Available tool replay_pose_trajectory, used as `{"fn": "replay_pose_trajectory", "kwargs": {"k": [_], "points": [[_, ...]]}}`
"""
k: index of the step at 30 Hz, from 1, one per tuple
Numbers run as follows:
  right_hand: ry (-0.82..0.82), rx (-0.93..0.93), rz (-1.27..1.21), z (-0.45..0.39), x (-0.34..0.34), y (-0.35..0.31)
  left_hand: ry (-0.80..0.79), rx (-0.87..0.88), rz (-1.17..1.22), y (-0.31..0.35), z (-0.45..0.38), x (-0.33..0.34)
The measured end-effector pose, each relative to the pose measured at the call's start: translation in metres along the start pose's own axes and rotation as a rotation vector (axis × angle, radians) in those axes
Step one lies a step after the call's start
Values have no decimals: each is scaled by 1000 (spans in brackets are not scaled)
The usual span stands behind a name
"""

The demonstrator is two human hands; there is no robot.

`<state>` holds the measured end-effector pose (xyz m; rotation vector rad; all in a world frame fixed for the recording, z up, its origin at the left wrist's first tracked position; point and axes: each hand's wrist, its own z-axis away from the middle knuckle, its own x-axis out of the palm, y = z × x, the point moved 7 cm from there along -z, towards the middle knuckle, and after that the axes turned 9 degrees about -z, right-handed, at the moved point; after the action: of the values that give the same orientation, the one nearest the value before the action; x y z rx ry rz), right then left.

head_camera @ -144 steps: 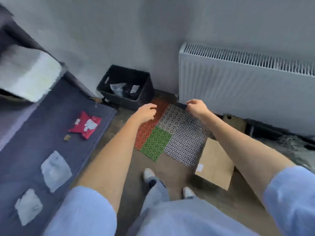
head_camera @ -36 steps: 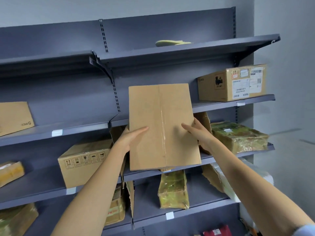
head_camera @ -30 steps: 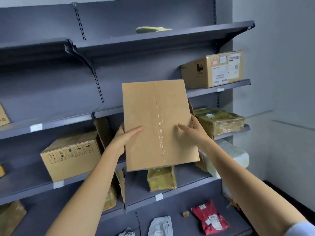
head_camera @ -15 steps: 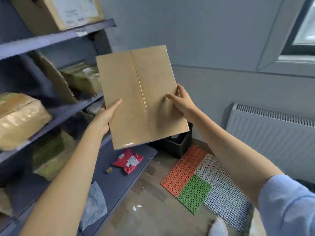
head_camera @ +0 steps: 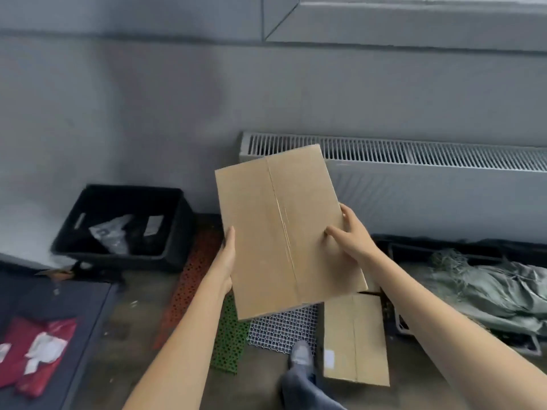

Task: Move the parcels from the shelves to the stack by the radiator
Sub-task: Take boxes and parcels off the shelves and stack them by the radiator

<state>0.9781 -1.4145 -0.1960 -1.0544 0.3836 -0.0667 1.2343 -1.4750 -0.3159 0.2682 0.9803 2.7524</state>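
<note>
1. While you face the wall, the radiator (head_camera: 414, 184) spans it low on the right, marking where the stack belongs.
2. You carry the cardboard parcel (head_camera: 284, 229) flat-faced above the floor mats (head_camera: 278, 332), clear of the floor, probably so it can go down squarely.
3. Below it, another parcel (head_camera: 355, 341) lies on the floor beside the mats, likely the stack's start.
4. Your left hand (head_camera: 226, 261) presses the parcel's left edge with straight fingers; your right hand (head_camera: 350, 236) grasps the right edge, thumb across its face.
</note>
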Motion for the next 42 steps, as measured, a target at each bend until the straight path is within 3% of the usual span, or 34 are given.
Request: {"fn": "replay_pose_trajectory", "kwargs": {"k": [3,7,14,17,19,22,25,27,32,34,36,42], "points": [[-22,66,106,-68,13,89,29,-193,145,-94,-78,20],[-150,100,276,-147,66,195,319,-333,320,-201,-155,6],[-347,-2,751,-273,163,331,473,-461,613,-351,-271,8],[-421,-32,784,-313,199,380,445,-516,664,-387,-305,34],[-382,-16,678,-327,209,411,327,-565,669,-397,-321,55],[-131,83,544,-314,191,453,208,-611,480,-396,-333,59],[95,263,560,-271,150,494,421,-578,312,-380,-344,5],[132,367,440,-258,134,514,535,-494,177,-359,-356,-43],[318,688,87,-276,110,531,171,-486,-214,-319,-387,-65],[304,712,-55,-281,106,530,154,-456,-297,-313,-394,-58],[262,700,-124,-287,101,524,240,-398,-308,-305,-400,-53],[285,482,-139,-335,68,488,326,-274,-137,-293,-411,-23]]}}
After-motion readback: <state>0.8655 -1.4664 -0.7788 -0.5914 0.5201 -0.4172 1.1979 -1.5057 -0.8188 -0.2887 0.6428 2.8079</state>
